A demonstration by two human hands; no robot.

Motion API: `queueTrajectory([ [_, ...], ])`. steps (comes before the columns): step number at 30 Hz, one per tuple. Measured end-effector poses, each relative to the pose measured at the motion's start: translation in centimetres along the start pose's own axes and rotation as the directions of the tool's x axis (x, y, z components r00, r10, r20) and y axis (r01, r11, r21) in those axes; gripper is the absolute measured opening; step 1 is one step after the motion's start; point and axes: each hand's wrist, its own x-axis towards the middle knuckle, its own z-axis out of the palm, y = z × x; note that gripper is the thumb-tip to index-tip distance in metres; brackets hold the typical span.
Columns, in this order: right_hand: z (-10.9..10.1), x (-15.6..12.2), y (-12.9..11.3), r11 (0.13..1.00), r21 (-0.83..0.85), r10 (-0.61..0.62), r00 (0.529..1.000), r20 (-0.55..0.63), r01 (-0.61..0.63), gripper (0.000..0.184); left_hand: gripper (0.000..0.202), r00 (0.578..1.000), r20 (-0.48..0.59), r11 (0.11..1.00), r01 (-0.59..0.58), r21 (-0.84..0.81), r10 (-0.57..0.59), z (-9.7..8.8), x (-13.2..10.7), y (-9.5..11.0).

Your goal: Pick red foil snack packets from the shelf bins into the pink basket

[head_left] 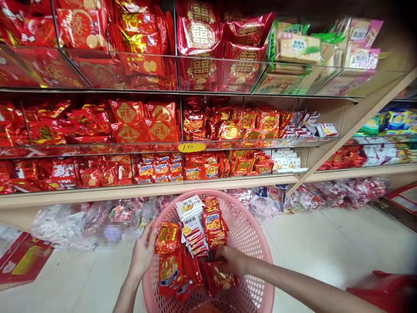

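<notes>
A pink perforated plastic basket (262, 252) stands below the shelves with small snack packets in rows inside it. My left hand (143, 250) rests at its left rim, fingers stretched out beside a red packet (168, 237). Inside the basket, my right hand (232, 261) is closed on a dark red snack packet (219, 278), low on the right side of the rows. White cracker packets (190, 207) fill the middle row, with red and blue packets (215, 228) to their right. More red packets (172, 271) lie at the lower left.
Shelves with clear dividers hold red packets (200, 30) and green-wrapped crackers (296, 45). A yellow price tag (192, 147) marks the middle shelf edge. Plastic bags (65, 224) lie under the bottom shelf. A red carton (28, 256) is on the left, a red object (384, 289) at lower right.
</notes>
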Motion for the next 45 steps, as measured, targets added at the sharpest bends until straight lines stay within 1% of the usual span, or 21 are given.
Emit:
queueTrajectory([
  [2,0.3,-0.3,-0.3,0.987,-0.155,0.021,0.995,-0.099,-0.036,0.019,0.064,1.000,0.003,1.000,0.001,0.003,-0.001,0.0,0.0,0.0],
  [4,0.6,-0.6,-0.8,0.961,-0.267,0.039,0.988,-0.147,-0.078,0.025,0.065,1.000,0.006,1.000,0.007,0.005,-0.007,0.0,0.1,0.0],
  [7,0.7,-1.5,-1.8,0.925,-0.352,0.089,0.983,-0.161,-0.141,0.033,0.065,1.000,0.004,1.000,0.017,0.004,-0.017,0.1,0.1,-0.1],
  [9,0.5,-2.4,-2.2,0.920,-0.348,0.121,0.976,-0.180,-0.179,0.038,0.065,1.000,0.004,1.000,0.016,-0.005,-0.016,0.1,0.1,-0.1],
  [11,0.0,-3.4,-2.4,0.945,-0.272,0.127,0.970,-0.205,-0.181,0.046,0.065,1.000,0.002,1.000,0.010,-0.016,-0.010,0.1,0.1,-0.1],
  [13,-0.5,-4.6,-2.4,0.976,-0.143,0.131,0.970,-0.204,-0.162,0.052,0.064,1.000,-0.006,1.000,0.004,-0.018,-0.004,0.1,0.0,-0.1],
  [16,-1.3,-6.0,-2.4,0.992,0.057,0.125,0.978,-0.167,-0.117,0.047,0.064,1.000,-0.005,1.000,0.001,-0.020,-0.002,0.2,0.1,-0.3],
  [18,-1.7,-6.6,-2.5,0.974,0.180,0.164,0.974,-0.154,-0.135,0.046,0.064,1.000,0.000,1.000,-0.002,-0.025,0.002,0.2,0.1,-0.5],
  [20,-2.0,-6.9,-2.5,0.901,0.359,0.306,0.943,-0.128,-0.244,0.060,0.063,1.000,0.004,1.000,-0.007,-0.027,0.007,0.2,0.1,-0.5],
  [21,-2.1,-6.9,-2.5,0.824,0.469,0.401,0.912,-0.089,-0.316,0.072,0.062,1.000,0.004,1.000,-0.010,-0.027,0.010,0.2,0.1,-0.5],
  [22,-2.2,-6.9,-2.6,0.725,0.576,0.483,0.875,-0.036,-0.377,0.084,0.061,1.000,0.002,1.000,-0.011,-0.026,0.011,0.2,0.1,-0.5],
  [23,-2.2,-6.8,-2.6,0.620,0.665,0.540,0.841,0.024,-0.417,0.092,0.061,1.000,0.000,1.000,-0.011,-0.025,0.011,0.1,0.1,-0.4],
  [24,-2.2,-6.6,-2.7,0.527,0.727,0.574,0.815,0.078,-0.440,0.095,0.061,1.000,-0.002,1.000,-0.010,-0.025,0.010,0.1,0.1,-0.3],
  [25,-2.1,-6.4,-2.8,0.456,0.765,0.592,0.797,0.120,-0.454,0.091,0.061,1.000,-0.004,1.000,-0.008,-0.026,0.008,0.1,0.0,-0.3],
  [26,-2.0,-6.2,-2.8,0.411,0.784,0.601,0.785,0.151,-0.465,0.083,0.062,1.000,-0.005,1.000,-0.005,-0.026,0.005,0.1,0.0,-0.2],
  [29,-1.0,-5.5,-2.9,0.365,0.798,0.595,0.779,0.196,-0.479,0.052,0.062,1.000,-0.004,1.000,0.002,-0.019,-0.002,0.1,0.0,-0.3],
  [31,0.0,-4.9,-2.8,0.348,0.812,0.581,0.787,0.206,-0.469,0.044,0.062,1.000,-0.001,1.000,0.009,-0.018,-0.009,0.2,0.1,-0.6],
  [36,2.4,-3.5,-2.1,0.298,0.871,0.541,0.821,0.183,-0.390,0.042,0.063,1.000,0.000,0.999,0.023,-0.039,-0.023,0.4,0.3,-1.1],
  [41,3.8,-3.1,-1.2,0.337,0.877,0.568,0.817,0.101,-0.343,0.043,0.065,1.000,0.006,0.999,0.016,-0.045,-0.016,0.3,0.2,-1.0],
  [43,4.0,-3.0,-1.1,0.338,0.881,0.564,0.821,0.092,-0.331,0.044,0.065,1.000,0.005,0.999,0.016,-0.044,-0.015,0.3,0.2,-1.0],
  [45,4.2,-2.7,-1.2,0.343,0.886,0.526,0.845,0.094,-0.312,0.046,0.066,1.000,0.009,0.998,0.020,-0.051,-0.020,0.3,0.2,-1.1],
])
